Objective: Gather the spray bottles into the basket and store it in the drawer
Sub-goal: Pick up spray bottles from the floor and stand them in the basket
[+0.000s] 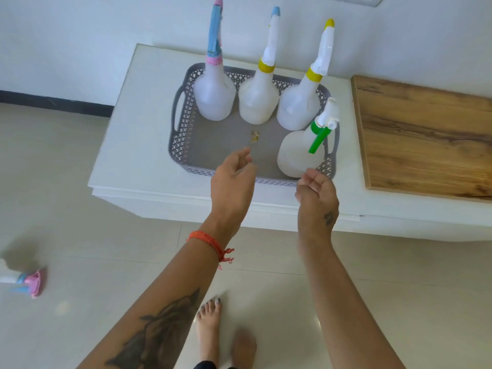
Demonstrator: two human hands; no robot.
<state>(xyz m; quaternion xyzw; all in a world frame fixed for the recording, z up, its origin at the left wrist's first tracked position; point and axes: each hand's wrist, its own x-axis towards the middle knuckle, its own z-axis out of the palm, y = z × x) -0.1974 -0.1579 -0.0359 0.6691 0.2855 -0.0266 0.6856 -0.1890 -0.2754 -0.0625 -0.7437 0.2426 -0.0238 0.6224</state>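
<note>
A grey lattice basket (183,134) stands on a white cabinet top (133,145). Several white spray bottles stand upright in it: one with a blue and pink head (213,94), one with a yellow collar and blue tip (257,99), one with a yellow collar and yellow tip (298,105), and one with a green trigger (295,155) at the front right. My left hand (231,182) hovers open over the basket's front rim. My right hand (316,193) is open just in front of the green-trigger bottle, holding nothing. Another spray bottle (24,280) lies on the floor at the far left, blurred.
A wooden board (426,134) lies on the cabinet to the right of the basket. A small scrap (254,136) sits on the basket floor. White wall behind, tiled floor (80,235) in front. My bare feet (210,326) are near the cabinet's front.
</note>
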